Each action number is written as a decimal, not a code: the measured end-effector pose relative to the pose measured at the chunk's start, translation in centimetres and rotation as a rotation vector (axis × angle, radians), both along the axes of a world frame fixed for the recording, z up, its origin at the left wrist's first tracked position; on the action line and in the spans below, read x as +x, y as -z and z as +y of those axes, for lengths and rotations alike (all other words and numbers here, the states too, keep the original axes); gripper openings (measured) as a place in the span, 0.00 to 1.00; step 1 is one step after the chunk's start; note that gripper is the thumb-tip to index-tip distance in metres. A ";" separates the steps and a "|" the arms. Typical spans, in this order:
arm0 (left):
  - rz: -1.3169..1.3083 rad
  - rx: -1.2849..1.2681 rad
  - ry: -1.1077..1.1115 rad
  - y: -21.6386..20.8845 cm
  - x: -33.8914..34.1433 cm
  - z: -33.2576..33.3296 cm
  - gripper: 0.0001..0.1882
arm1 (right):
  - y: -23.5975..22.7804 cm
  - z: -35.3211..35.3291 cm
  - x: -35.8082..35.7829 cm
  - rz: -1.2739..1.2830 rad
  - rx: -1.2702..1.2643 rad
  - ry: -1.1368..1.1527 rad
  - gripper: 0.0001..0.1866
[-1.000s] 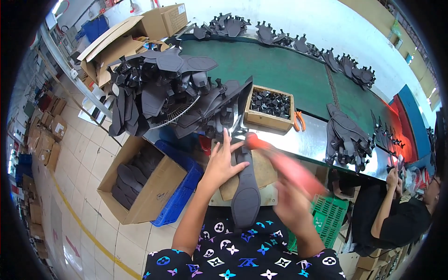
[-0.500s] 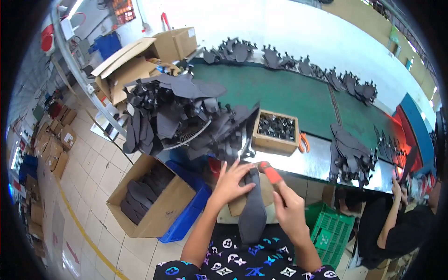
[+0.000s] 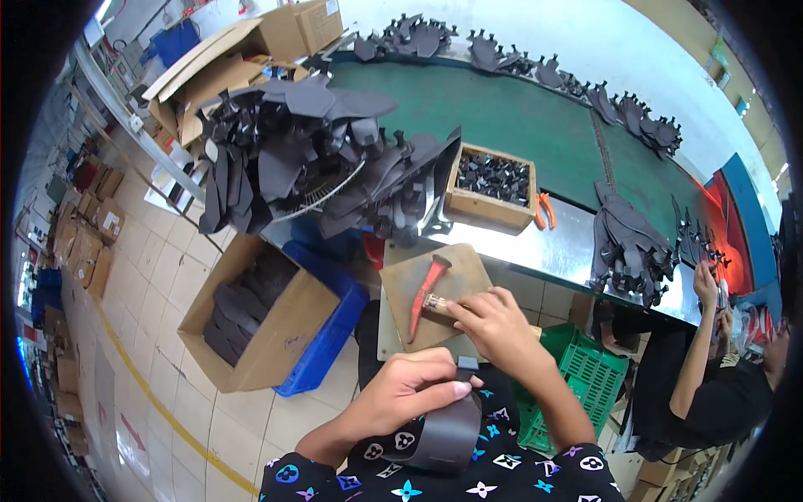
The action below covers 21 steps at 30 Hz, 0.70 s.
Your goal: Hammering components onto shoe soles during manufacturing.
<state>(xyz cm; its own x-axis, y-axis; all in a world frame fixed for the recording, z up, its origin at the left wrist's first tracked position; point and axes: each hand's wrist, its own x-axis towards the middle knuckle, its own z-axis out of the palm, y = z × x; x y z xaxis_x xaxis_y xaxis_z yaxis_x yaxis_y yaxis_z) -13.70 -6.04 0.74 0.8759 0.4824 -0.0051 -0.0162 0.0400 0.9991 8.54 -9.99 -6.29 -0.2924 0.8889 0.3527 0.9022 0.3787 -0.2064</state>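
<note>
Close to my body, my left hand (image 3: pixel 414 389) is closed around the narrow end of a dark grey flat shaped piece (image 3: pixel 452 431). A small black fitting (image 3: pixel 467 366) sticks up at that end, by my thumb. My right hand (image 3: pixel 502 330) has its fingers curled over the wooden handle of a hammer (image 3: pixel 428 294). Its long red head rests on a square tan board (image 3: pixel 400 284), and my hand covers most of the handle.
Behind the board stand a wooden box (image 3: pixel 489 216) of small black fittings and orange pliers (image 3: pixel 546 211). Grey pieces (image 3: pixel 284 159) are heaped at left above a carton (image 3: pixel 280 351) and blue bin (image 3: pixel 335 343). A green crate (image 3: pixel 585 376) and co-worker (image 3: pixel 711 393) are at right.
The hammer has come down from the grey piece's end onto the board. My left hand has drawn the piece off the board toward my body and tilted it. The view has shifted downward.
</note>
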 end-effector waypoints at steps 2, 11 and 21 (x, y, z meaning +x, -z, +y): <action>0.015 -0.081 0.054 -0.2 -0.2 -0.2 0.13 | -2.1 -1.0 0.8 0.191 -0.044 -0.066 0.18; -0.146 -0.236 0.402 1.2 0.5 -0.8 0.15 | -8.6 -2.0 1.6 0.764 -0.419 -0.776 0.16; -0.256 -0.196 0.604 1.3 0.5 -1.6 0.14 | -10.1 -3.3 0.2 0.708 -0.391 -0.926 0.11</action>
<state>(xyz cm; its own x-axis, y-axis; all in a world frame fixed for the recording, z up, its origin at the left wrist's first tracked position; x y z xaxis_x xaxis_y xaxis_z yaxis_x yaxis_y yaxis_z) -13.18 -7.65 -0.57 0.9764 -0.0802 0.2005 -0.1687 0.2961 0.9402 8.78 -13.31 3.85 -0.7215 0.5292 0.4465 -0.0317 0.6189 -0.7848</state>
